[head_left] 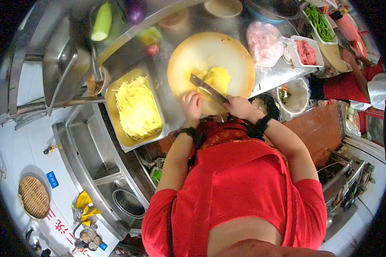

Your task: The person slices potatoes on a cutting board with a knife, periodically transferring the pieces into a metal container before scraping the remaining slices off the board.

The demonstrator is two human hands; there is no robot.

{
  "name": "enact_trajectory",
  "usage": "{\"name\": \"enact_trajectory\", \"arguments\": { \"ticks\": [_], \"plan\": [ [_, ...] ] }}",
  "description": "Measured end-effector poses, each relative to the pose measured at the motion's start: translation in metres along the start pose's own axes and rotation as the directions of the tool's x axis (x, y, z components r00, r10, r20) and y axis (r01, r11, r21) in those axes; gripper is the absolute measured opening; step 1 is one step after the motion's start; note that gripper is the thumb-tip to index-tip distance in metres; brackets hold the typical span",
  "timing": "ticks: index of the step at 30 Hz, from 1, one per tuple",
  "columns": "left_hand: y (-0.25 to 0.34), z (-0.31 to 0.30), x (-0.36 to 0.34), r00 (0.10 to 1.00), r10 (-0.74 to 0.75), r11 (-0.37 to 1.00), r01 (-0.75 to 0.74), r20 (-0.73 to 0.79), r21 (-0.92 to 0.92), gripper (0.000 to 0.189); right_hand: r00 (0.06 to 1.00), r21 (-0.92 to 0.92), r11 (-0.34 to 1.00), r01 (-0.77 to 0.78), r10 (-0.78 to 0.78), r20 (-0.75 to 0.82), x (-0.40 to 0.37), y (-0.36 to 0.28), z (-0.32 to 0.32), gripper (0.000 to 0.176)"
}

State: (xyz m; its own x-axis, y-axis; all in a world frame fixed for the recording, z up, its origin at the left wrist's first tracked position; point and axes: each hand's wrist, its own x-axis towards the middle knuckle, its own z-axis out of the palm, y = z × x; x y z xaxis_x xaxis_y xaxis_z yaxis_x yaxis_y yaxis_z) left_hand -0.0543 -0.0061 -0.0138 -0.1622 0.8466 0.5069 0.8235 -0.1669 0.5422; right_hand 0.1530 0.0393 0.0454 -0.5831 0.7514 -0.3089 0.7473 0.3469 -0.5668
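Note:
A round cutting board (182, 55) lies on the steel counter in front of me. My right hand (239, 106) grips the handle of a cleaver (208, 89), whose blade slants up and left over the board. Yellow slices (220, 78) lie in a pile beside and behind the blade. At the board's near edge, my left hand (192, 105) has its fingers curled close to the blade; what they hold, if anything, is hidden. Left of the board, a metal tray (111, 112) is heaped with pale yellow shreds (138, 107).
A bag of pink meat (263, 43) and a white tray of minced meat (306, 52) sit right of the board. Sinks (92, 147) are at left, a waste bin (294, 96) at right. A person in red (349, 85) stands at far right.

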Motion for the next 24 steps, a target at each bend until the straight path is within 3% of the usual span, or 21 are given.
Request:
{"name": "enact_trajectory", "arguments": {
  "ticks": [4,7,11,14,16,18,20,22,23,24],
  "plan": [
    [-0.002,-0.001,0.001,0.999,-0.008,1.0,0.007,0.037,0.022,0.006,1.0,0.039,0.999,-0.001,0.001,0.005,-0.015,-0.009,-0.017,0.033],
    [-0.001,0.001,0.0,1.0,0.007,1.0,-0.006,-0.009,0.028,0.006,0.998,-0.013,0.998,-0.059,0.059,0.037,-0.017,-0.007,-0.011,0.032],
    [-0.001,0.0,0.0,1.0,0.015,1.0,-0.015,0.011,0.024,0.006,1.0,-0.067,0.998,-0.004,0.005,0.014,-0.006,-0.001,0.007,0.031],
    [-0.005,0.003,-0.002,1.0,0.011,1.0,-0.011,-0.023,0.021,0.004,1.0,-0.1,0.995,-0.01,0.008,-0.025,-0.022,-0.012,-0.018,0.028],
    [-0.009,0.002,-0.004,0.998,-0.026,0.999,0.028,0.063,-0.025,0.013,0.999,-0.125,0.992,-0.019,0.014,-0.042,-0.033,-0.016,-0.039,0.027],
    [-0.002,0.002,-0.002,0.998,-0.045,0.999,0.044,0.04,0.012,0.021,0.976,-0.161,0.987,-0.02,-0.016,-0.219,-0.038,-0.01,-0.056,0.024],
    [0.009,0.003,0.006,0.998,-0.056,0.997,0.055,0.022,0.048,0.03,0.96,-0.178,0.979,-0.097,0.045,-0.276,-0.035,-0.001,-0.071,0.024],
    [0.038,0.004,0.028,0.992,0.088,0.996,-0.085,0.092,-0.04,0.051,0.953,-0.195,0.966,-0.169,0.11,-0.283,-0.029,0.016,-0.076,0.024],
    [0.049,0.008,0.034,0.992,0.089,0.996,-0.085,0.091,-0.041,0.051,0.953,-0.196,0.966,-0.169,0.109,-0.284,-0.027,0.023,-0.077,0.024],
    [0.059,0.013,0.039,0.972,0.129,0.989,-0.14,0.197,0.041,0.059,0.952,-0.21,0.961,-0.18,0.117,-0.281,-0.026,0.029,-0.077,0.024]
  ]
}}
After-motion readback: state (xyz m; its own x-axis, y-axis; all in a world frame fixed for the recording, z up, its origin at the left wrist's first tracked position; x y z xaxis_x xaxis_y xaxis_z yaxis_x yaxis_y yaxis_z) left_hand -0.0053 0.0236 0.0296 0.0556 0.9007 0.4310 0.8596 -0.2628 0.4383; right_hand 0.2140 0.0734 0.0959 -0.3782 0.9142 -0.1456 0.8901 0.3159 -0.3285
